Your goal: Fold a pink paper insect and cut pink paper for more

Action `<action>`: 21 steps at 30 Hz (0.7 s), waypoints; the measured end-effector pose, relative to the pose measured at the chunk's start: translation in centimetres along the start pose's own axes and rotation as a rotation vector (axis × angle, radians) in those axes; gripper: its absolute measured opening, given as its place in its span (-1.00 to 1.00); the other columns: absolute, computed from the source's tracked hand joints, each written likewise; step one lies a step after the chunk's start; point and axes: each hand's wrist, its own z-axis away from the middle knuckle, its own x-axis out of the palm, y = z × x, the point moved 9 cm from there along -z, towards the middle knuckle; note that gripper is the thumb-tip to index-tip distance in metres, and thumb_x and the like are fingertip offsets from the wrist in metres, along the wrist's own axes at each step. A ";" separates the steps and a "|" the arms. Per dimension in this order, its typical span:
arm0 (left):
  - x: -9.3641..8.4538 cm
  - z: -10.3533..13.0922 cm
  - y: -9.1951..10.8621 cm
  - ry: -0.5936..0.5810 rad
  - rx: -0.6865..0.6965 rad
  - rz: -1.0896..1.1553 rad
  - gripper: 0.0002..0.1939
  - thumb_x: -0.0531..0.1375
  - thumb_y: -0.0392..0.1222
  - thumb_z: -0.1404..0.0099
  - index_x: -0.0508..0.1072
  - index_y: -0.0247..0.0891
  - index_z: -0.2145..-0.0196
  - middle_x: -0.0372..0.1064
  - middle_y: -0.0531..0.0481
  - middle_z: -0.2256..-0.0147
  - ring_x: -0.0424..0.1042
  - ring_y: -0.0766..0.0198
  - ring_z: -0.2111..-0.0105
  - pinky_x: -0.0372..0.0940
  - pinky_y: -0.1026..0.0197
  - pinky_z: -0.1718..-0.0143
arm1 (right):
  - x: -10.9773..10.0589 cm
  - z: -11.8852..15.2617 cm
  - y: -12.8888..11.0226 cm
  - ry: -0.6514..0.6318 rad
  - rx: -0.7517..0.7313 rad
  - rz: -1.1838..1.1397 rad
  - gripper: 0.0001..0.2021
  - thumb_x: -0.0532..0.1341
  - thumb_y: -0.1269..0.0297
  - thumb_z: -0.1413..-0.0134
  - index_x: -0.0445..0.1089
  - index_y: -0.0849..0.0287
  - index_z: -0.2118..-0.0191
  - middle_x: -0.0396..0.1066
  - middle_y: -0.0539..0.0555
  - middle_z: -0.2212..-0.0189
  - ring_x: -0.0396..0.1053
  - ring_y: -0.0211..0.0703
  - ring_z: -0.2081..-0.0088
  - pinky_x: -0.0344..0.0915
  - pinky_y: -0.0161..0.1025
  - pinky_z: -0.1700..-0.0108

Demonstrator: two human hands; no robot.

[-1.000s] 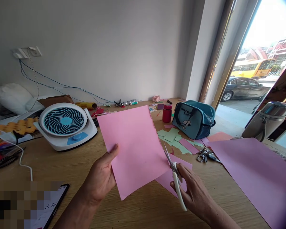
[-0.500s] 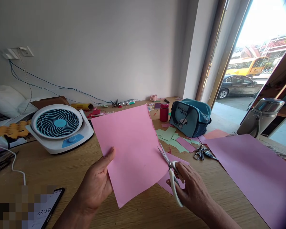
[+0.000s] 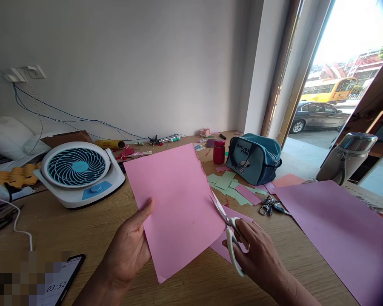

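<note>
A pink paper sheet [image 3: 175, 208] is held up above the wooden table by my left hand [image 3: 130, 242], thumb on its front and fingers behind its left edge. My right hand [image 3: 258, 250] grips white-handled scissors [image 3: 232, 238], with fingers in the handle loops. The scissor blades lie at the sheet's right edge, one in front of the paper, pointing up and left. That edge looks uneven above the blades. Under the sheet and scissors, another pink piece [image 3: 221, 246] rests on the table.
Green paper pieces [image 3: 226, 180], keys [image 3: 268, 206], a red bottle [image 3: 219, 152] and a blue bag [image 3: 253, 157] stand or lie behind. A large purple-pink sheet [image 3: 338, 229] covers the right side. At left are a fan [image 3: 79, 170] and a phone [image 3: 65, 278].
The held sheet has shifted slightly, its top edge a little lower and its bottom edge looking straighter. Both hands keep their grips. The view has moved slightly.
</note>
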 end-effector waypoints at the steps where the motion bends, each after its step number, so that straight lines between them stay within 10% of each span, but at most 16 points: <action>1: -0.1 0.0 0.0 0.015 0.001 0.004 -0.60 0.12 -0.17 -0.39 0.39 -0.20 -0.16 0.53 -0.09 0.02 0.43 -0.07 -0.07 0.36 0.00 -0.11 | 0.0 0.0 0.1 0.001 0.004 -0.001 -0.76 0.19 0.28 -0.16 0.06 0.08 0.40 0.17 -0.08 0.50 0.13 -0.21 0.45 0.04 -0.27 0.38; 21: -0.4 -0.2 -0.2 0.042 -0.017 -0.003 -0.55 0.12 -0.13 -0.39 0.33 -0.21 -0.21 0.50 -0.13 -0.01 0.46 -0.10 -0.04 0.37 -0.03 -0.07 | -0.4 0.1 0.2 0.063 -0.018 0.041 -0.76 0.18 0.32 -0.19 0.07 0.09 0.41 0.15 -0.09 0.51 0.12 -0.23 0.46 0.05 -0.28 0.37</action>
